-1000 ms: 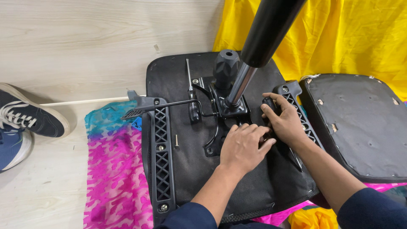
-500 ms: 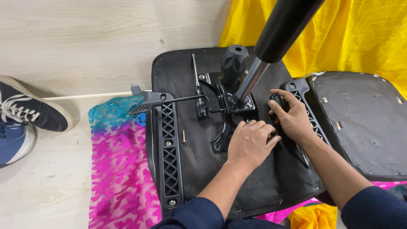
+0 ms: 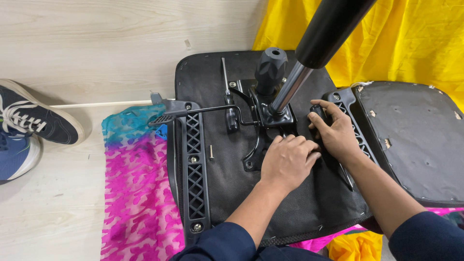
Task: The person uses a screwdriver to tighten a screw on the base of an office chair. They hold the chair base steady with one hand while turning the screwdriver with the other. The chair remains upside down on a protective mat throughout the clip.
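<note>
An upturned black chair seat (image 3: 227, 183) lies on the floor, with a metal mechanism plate (image 3: 258, 104) and a black gas cylinder (image 3: 328, 29) rising from it. My left hand (image 3: 287, 162) rests on the plate's near side, fingers curled over its edge. Beside it, my right hand (image 3: 336, 133) grips a small black part against the right armrest bracket (image 3: 355, 130); what that part is stays hidden by the fingers. A matching latticed bracket (image 3: 193, 159) runs down the seat's left side.
A loose screw (image 3: 211, 152) and a thin tool (image 3: 227, 92) lie on the seat. A lever (image 3: 203, 112) sticks out left. A second black panel (image 3: 415, 140) lies to the right. Pink cloth (image 3: 135, 193), yellow cloth (image 3: 401, 38), shoes (image 3: 34, 118) and a white stick (image 3: 96, 104) surround it.
Both hands stay at the same spot on the mechanism and bracket. The view has shifted a little, so the seat sits slightly further right in the picture.
</note>
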